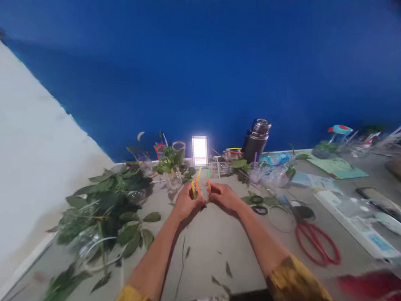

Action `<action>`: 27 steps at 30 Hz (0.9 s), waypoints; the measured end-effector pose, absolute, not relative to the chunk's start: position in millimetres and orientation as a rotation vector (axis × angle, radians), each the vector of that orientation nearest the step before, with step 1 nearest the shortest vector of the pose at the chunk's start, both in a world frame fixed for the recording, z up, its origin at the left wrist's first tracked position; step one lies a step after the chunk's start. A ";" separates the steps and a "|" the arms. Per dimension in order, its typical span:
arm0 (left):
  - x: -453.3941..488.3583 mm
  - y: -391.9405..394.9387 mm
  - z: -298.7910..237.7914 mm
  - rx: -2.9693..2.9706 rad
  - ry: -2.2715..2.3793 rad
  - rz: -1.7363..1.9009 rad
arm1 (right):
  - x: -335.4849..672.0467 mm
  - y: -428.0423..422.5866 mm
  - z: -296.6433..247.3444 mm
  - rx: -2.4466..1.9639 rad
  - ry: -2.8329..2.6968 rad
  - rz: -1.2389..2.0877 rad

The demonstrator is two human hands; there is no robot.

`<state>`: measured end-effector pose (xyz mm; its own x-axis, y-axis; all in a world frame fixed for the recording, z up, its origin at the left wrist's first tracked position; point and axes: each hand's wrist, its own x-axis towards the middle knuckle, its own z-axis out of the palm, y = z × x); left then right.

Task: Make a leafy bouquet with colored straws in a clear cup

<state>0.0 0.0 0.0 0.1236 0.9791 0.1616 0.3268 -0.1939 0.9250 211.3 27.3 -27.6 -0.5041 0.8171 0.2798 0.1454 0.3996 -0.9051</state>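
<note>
Left hand (185,205) and right hand (225,196) curled round 1 clear cup (204,195) with coloured straws (198,188), mid-surface (207,243). Leafy stems (111,195) to the left; red-handled scissors (315,243) right; dark flask (255,141) farther back, by blue wall (203,67).

Spread over a gray desk (204,243), runs from a heap of leafy cuttings (103,195) at left to red-handled scissors (315,241), a white power strip (344,222) and a pale green sheet (341,167) at right. Holds a dark flask (254,146) toward the back, near a blue-labeled bottle (277,159) on its side. Carries loose leaf scraps (229,269) in front.
</note>
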 end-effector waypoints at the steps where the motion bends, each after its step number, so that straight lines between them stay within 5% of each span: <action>1: -0.3 0.6 -1.7 1.638 1.291 1.087 | 211.6 27.0 -27.1 -0.830 -1.911 1.120; 27: -1.4 -0.4 -16.5 1.668 1.181 1.058 | 212.0 26.0 -33.0 -0.919 -1.739 1.184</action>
<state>-1.4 -0.4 -16.5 0.2087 0.9624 0.1739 0.2775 -0.2288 0.9331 212.0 26.0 -33.0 -0.3969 0.8902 0.2237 0.1185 0.2914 -0.9492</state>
